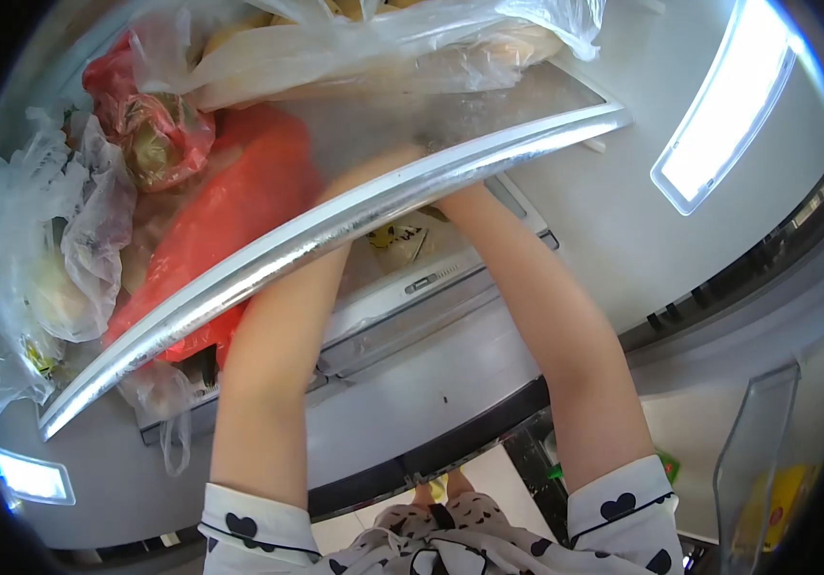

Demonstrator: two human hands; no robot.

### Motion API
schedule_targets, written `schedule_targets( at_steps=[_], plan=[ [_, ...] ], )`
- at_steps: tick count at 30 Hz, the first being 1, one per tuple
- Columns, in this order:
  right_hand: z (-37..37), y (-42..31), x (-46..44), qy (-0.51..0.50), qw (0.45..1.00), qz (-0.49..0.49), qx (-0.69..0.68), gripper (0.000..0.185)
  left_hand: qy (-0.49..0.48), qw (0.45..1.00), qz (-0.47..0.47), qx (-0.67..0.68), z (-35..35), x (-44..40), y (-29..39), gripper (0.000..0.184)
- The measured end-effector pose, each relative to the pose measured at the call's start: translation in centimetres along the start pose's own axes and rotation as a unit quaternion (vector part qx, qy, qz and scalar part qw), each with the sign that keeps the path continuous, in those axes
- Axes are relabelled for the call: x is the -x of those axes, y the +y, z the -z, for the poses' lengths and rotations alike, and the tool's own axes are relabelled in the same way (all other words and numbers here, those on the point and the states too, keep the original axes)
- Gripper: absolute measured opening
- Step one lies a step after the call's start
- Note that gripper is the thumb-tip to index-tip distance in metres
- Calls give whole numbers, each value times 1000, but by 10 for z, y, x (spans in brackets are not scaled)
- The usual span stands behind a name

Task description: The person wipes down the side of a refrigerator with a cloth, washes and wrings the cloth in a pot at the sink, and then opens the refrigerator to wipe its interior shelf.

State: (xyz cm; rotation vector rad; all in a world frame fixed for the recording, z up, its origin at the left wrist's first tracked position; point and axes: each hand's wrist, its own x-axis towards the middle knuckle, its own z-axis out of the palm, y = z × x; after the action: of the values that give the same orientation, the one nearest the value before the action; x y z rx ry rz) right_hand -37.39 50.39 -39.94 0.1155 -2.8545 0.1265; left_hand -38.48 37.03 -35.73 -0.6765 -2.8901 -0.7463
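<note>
Both my arms reach into a fridge, beneath a glass shelf with a silvery front edge (335, 225). My left forearm passes under the edge beside a red plastic bag (225, 216); the hand is blurred behind the frosted glass and its fingers cannot be made out. My right forearm goes under the edge further right, and that hand is hidden behind the trim. Between the forearms, a clear packet with yellow and black print (400, 241) lies on the lower level, behind a lower shelf's front rim (421, 286).
Clear plastic bags (76, 249) crowd the left side, with a red bag holding something round (155, 144) near them. A whitish bag (364, 57) lies across the back. Lit panels (728, 110) flank the shelf. A clear door bin (757, 460) stands at lower right.
</note>
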Motion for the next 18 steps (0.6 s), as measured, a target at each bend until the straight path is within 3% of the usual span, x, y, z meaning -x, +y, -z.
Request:
schedule_targets(
  at_steps=[4,6,11,18],
  plan=[
    [-43,15,-27,62,996,-9,-70,49,-5,999,-30,18,-22,5,11,33],
    [-54,30,-49,92,994,36,-36,50,1,999,-37,36,-29,-1,11,33],
    [-52,43,-84,67,997,27,-25,49,23,993,-57,98,-34,-49,4,34],
    [-40,39,-105,20,999,-1,-26,48,99,994,21,-51,-65,-105,-39,36]
  ],
)
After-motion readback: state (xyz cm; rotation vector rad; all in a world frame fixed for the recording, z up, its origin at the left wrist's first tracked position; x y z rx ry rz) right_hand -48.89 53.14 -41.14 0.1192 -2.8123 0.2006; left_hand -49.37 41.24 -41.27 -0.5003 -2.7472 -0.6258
